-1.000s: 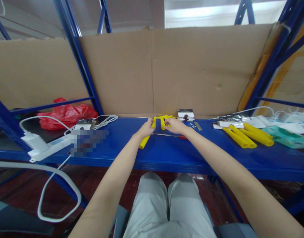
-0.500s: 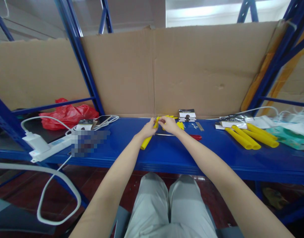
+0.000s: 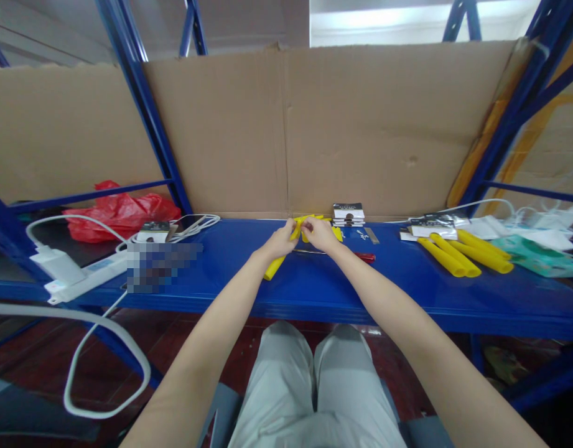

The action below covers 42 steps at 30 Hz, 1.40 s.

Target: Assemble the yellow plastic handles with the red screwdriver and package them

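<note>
My left hand (image 3: 282, 241) is closed round a yellow tube (image 3: 274, 269), which slants up and away from me over the blue shelf. Beside its upper end, my right hand (image 3: 318, 234) has its fingers pinched together; whatever is between them is too small to make out. Under my right wrist lies a screwdriver with a red handle (image 3: 365, 257), its shaft pointing left. More yellow pieces (image 3: 336, 234) lie just past my hands, near small silver parts (image 3: 362, 234) and a flat metal strip (image 3: 372, 235).
Black-and-white cards (image 3: 348, 214) are stacked against the cardboard wall (image 3: 361, 130). Several yellow tubes (image 3: 482, 254) lie at the right by a green packet (image 3: 540, 255). At the left are a white power strip (image 3: 93, 274), cables and a red bag (image 3: 122, 214).
My right hand has drawn slightly away from the tube's upper end, and the gap between my hands is a little wider. The whole view has shifted slightly.
</note>
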Motion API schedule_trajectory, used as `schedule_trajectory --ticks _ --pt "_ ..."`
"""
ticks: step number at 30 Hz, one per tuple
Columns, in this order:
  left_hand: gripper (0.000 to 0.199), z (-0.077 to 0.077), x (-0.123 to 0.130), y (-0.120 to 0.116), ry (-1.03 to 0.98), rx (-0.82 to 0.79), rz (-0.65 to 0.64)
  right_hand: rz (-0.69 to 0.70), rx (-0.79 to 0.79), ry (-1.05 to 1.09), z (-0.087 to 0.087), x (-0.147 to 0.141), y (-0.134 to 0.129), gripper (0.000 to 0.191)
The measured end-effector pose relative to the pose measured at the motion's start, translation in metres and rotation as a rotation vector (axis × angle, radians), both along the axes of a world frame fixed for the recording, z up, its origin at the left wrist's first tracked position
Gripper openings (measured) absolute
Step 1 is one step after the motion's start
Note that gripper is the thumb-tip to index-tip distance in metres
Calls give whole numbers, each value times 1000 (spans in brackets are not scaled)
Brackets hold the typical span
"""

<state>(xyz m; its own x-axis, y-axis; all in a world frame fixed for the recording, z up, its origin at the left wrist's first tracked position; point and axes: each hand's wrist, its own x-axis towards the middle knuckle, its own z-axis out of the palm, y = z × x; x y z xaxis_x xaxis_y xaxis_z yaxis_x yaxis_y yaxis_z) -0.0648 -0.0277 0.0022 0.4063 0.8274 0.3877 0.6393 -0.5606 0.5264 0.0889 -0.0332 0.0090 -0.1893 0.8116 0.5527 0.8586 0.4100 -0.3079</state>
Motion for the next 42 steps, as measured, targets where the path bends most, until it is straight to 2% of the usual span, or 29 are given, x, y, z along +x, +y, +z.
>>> schedule_trajectory --ticks 16,22,36,42 --pt "32 -4 0 3 -127 -31 -81 1 10 35 -2 1 -1 17" --pt "33 -4 -1 5 -107 -13 -88 20 36 52 -2 2 -2 16" --pt "31 -3 -1 4 -67 -5 -22 34 50 53 -3 2 -4 15" --pt "30 -2 0 3 -46 -31 19 -16 89 27 1 9 -2 17"
